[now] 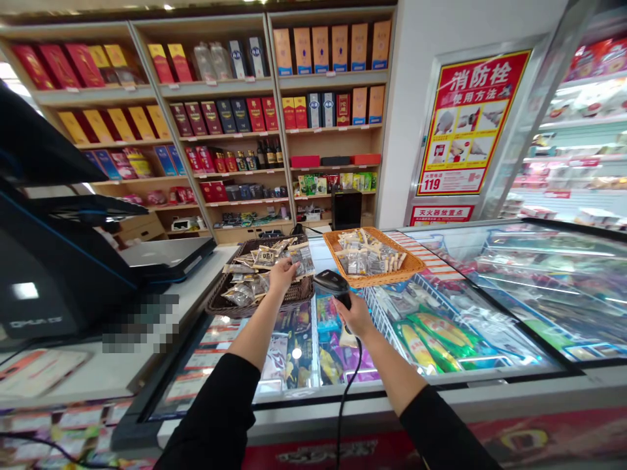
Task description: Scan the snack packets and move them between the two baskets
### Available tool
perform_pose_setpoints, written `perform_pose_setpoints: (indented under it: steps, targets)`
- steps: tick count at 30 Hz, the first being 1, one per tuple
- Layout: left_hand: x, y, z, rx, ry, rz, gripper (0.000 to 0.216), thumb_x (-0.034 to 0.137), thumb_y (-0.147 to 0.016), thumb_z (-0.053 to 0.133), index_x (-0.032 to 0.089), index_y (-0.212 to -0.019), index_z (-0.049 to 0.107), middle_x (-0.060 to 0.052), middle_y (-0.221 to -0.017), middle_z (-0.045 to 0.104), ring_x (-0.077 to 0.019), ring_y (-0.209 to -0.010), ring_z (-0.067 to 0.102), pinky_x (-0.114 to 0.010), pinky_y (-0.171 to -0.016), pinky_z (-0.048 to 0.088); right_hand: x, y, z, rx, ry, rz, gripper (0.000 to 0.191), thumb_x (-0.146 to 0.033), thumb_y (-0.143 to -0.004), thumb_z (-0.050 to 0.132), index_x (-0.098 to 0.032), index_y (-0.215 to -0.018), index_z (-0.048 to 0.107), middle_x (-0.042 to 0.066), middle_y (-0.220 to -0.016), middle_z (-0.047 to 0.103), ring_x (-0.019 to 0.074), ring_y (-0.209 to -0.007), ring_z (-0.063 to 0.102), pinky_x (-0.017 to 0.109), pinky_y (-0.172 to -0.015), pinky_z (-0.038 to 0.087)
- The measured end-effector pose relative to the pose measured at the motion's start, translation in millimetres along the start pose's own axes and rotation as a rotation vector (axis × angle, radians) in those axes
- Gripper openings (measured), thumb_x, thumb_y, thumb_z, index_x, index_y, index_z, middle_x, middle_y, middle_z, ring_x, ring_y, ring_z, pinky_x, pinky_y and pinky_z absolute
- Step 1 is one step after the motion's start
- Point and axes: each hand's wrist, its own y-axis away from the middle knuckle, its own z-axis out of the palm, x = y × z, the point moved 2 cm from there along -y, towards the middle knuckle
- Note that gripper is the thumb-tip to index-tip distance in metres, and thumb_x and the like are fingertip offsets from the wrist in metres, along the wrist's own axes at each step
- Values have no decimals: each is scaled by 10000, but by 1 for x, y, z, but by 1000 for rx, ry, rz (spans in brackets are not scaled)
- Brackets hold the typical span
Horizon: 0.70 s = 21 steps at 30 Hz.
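The left hand [281, 274] is closed on a small clear snack packet [300, 262], pinched between thumb and fingers and held just over the near edge of the dark wicker basket [220, 304]. That basket is full of similar packets and sits on the glass top of the freezer chest [490, 382], toward its left end. The right hand [356, 318] has its grip wrapped around the handle of a black barcode scanner [330, 282]; the scanner's head is tilted up and to the left, just beside the packet but not touching it. A black cable [349, 385] hangs from the bottom of the scanner's handle, down past the wrist and over the front rim of the freezer chest. Both forearms are bare from the elbow, with dark sleeves pushed up above.

Right of the scanner, an orange wicker basket [409, 266] also rests on the glass, holding more clear packets. Under the glass lie coloured ice-cream wrappers, green and yellow ones to the right of the right hand. To the left, a desk [122, 365] carries a black till with a screen [53, 261]. Behind the freezer chest stand wooden shelves [274, 85] of boxed bottles, and on the wall to the right hangs a red and yellow poster [467, 124].
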Motion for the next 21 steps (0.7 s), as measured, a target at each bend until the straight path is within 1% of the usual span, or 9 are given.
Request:
perform_pose_setpoints:
  steps: [3,6,9,11,14,16,18,19,21]
  targets:
    - [3,2,1,-3,-5,-9,378,348,-672,705,138,-982,659,25,-593,620,-94,-485,541,-207,-498,474,2,0,0,-2,-14,7,159,-329,-704,702,-189,-676,633,-40,-426,521,130,-358,448,224,-381,337]
    - [4,3,0,15,-38,-7,381,359,-669,708,142,-978,665,33,-559,604,-91,-460,519,-205,-480,460,4,1,2,-20,-49,14,190,-350,-714,698,-190,-665,608,-49,-417,508,121,-343,440,225,-374,343]
    - [3,2,-2,2,-48,15,388,382,-670,703,141,-972,673,36,-547,593,-89,-446,508,-207,-478,447,7,-1,2,-23,-164,58,253,-406,-737,676,-192,-669,560,-58,-421,502,105,-319,423,224,-359,341]
    - [4,1,-3,6,-63,40,380,394,-672,697,143,-957,681,23,-578,611,-96,-455,518,-212,-478,443,9,-6,-1,61,-333,109,294,-456,-738,663,-196,-710,531,-57,-470,527,99,-315,427,223,-343,343]
    - [12,-3,6,-15,-109,120,358,390,-681,686,144,-942,695,-7,-653,647,-116,-503,553,-220,-489,450,12,-17,-12,323,-611,156,362,-514,-705,659,-207,-778,482,-67,-539,538,91,-328,443,216,-329,349]
    - [21,-7,25,-73,-121,180,348,366,-706,667,142,-970,696,-34,-745,677,-136,-581,593,-226,-526,475,15,-24,-21,482,-716,152,393,-535,-692,652,-214,-810,458,-82,-550,519,83,-337,442,206,-333,353]
    - [30,-10,55,-139,-117,207,363,329,-747,630,143,-1055,677,-55,-842,695,-153,-671,624,-238,-584,500,19,-29,-28,584,-755,143,410,-556,-693,638,-219,-811,436,-90,-551,504,77,-345,438,201,-343,361]
    - [33,-11,72,-173,-133,208,382,303,-765,612,148,-1112,656,-57,-862,700,-158,-700,632,-246,-613,507,21,-31,-31,619,-753,135,415,-570,-698,626,-223,-802,424,-92,-551,499,75,-346,434,200,-345,362]
    - [34,-11,108,-236,-254,222,449,222,-761,611,167,-1207,607,-46,-820,708,-167,-737,641,-259,-675,504,24,-33,-35,637,-685,100,431,-616,-719,578,-231,-777,394,-95,-548,484,76,-344,428,201,-344,363]
